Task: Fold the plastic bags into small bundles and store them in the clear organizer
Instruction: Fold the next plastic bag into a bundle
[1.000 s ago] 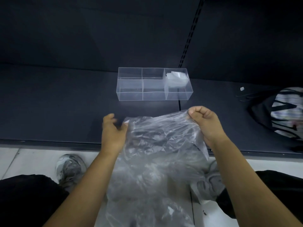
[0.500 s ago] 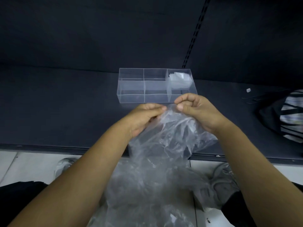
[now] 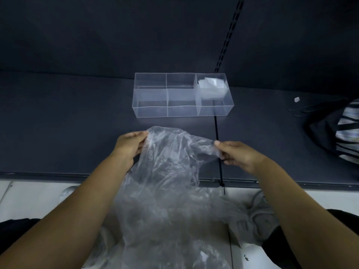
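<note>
Loosely crumpled, translucent plastic bag (image 3: 171,162), wrinkled throughout.

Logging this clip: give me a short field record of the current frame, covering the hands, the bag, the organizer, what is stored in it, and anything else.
left hand: pinches the bag's top edge at its left end
right hand: pinches the same edge at its right end
plastic bag: clear, unfolded, held spread, hanging past the shelf edge
clear organizer: on the dark shelf, beyond the hands, apart from the bag
folded bundle: one, in the organizer's rightmost section; other sections look empty
striped bag: far right on the shelf
</note>
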